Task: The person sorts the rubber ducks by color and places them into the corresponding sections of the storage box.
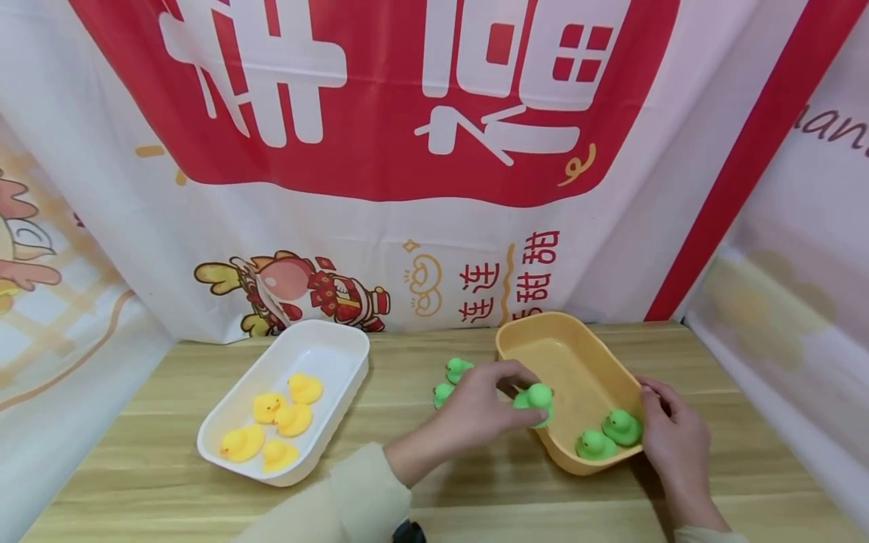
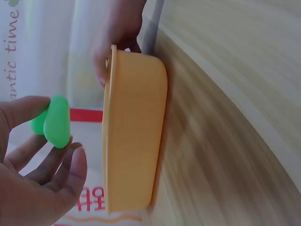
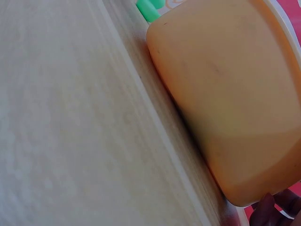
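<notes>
My left hand (image 1: 475, 407) pinches a green toy duck (image 1: 539, 395) between thumb and fingers, over the near-left rim of an orange plastic tub (image 1: 543, 354). In the left wrist view that duck (image 2: 58, 123) is raised above the level of the tub's rim (image 2: 109, 136). With its thumb at the rim, my right hand (image 1: 679, 441) grips the tub's right side. Two more green ducks (image 1: 621, 427) sit inside at the tub's near right end. Partly hidden behind my left hand, two green ducks (image 1: 458, 369) stand on the table.
A white tub (image 1: 339, 339) stands on the left of the wooden table (image 1: 136, 445), with several yellow toy ducks (image 1: 293, 419) in it. Printed cloth (image 1: 380, 219) hangs behind the table and along both sides.
</notes>
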